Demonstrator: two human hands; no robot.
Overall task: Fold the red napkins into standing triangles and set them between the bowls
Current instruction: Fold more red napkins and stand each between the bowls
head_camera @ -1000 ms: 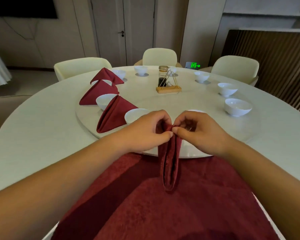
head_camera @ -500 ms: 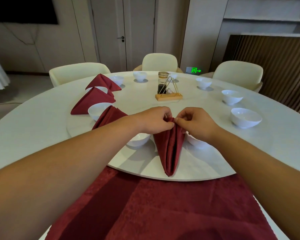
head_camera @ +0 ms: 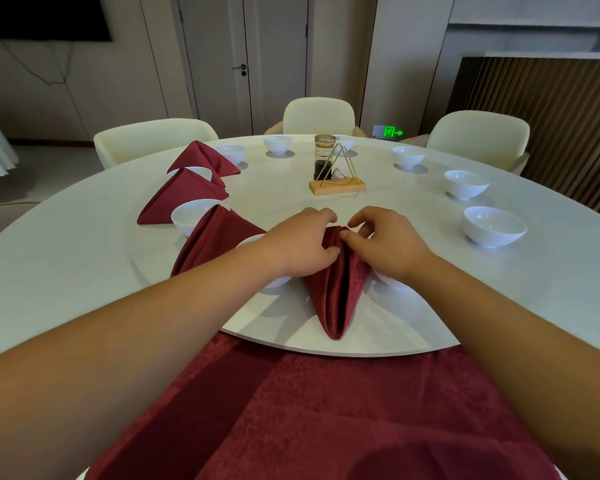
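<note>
**Head view.** A round white table carried a raised turntable.

- **Far left:** Three folded napkins stood as red triangles along the turntable's left side, alternating with white bowls. The nearest triangle was partly hidden behind the left forearm.
- **Left of centre:** The left hand gripped the top of the held napkin, with its fingers curled over the cloth and the thumb against its left flank.
- **Centre:** The held napkin stood on the turntable between two bowls largely covered by the hands. The left bowl was beneath the left wrist and the right bowl beneath the right hand. The napkin's top was gathered between the hands, its two sides were parted by a dark slit, and its lower tip pointed at the turntable's near edge.
- **Right of centre:** The right hand pinched the same top edge, with the thumb pressed on the cloth and the fingers bent above it.
- **Beyond the hands:** A wooden stand bore a gold wire triangle and a glass bottle of dark liquid.
- **Right:** A row of bowls followed the turntable's rim, each well apart from the next.
- **Foreground:** Flat red cloths lay over the table's near edge, just below the turntable.
</note>
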